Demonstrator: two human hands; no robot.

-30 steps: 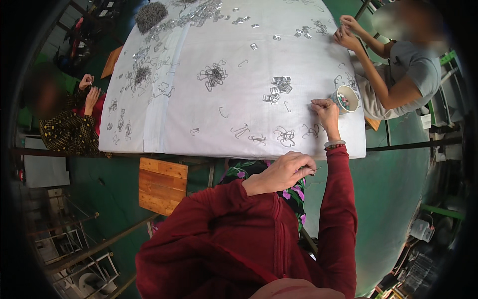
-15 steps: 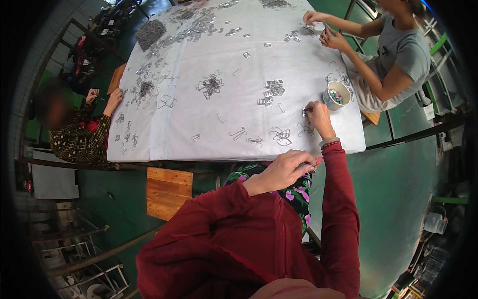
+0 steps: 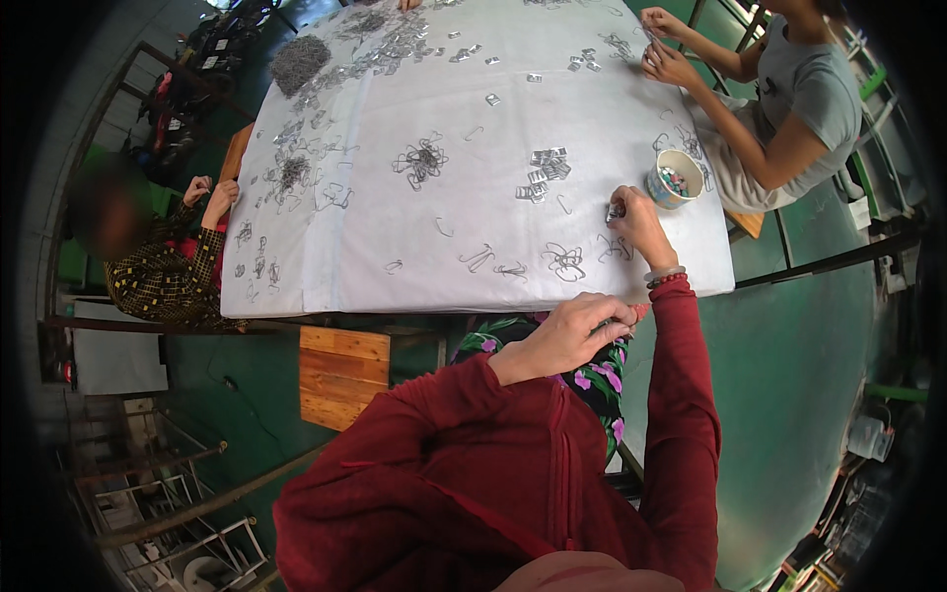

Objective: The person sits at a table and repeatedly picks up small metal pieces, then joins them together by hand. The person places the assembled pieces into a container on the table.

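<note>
My right hand [image 3: 643, 229] is over the table's near right part, its fingertips closed on a small silver metal piece [image 3: 615, 212]. Just beyond it stands a paper cup [image 3: 679, 181] holding small coloured bits. Low in front of the table edge, above my lap, my left hand [image 3: 572, 331] is closed in a pinch; what lies between its fingertips is too small to make out. Bent wire hooks [image 3: 565, 261] lie on the white tabletop near my right hand. A cluster of flat silver pieces [image 3: 543, 176] sits further in, left of that hand.
Wire pieces form a dense heap [image 3: 300, 64] at the far left of the white table [image 3: 395, 227]. Co-workers sit at the left [image 3: 163, 261] and the right [image 3: 789, 118], handling small pieces. A wooden stool [image 3: 343, 375] stands below the near edge.
The whole view has shifted slightly. My right hand stays by the cup, at the silver piece, and my left hand keeps its pinch. Another person's fingers now show at the table's far edge.
</note>
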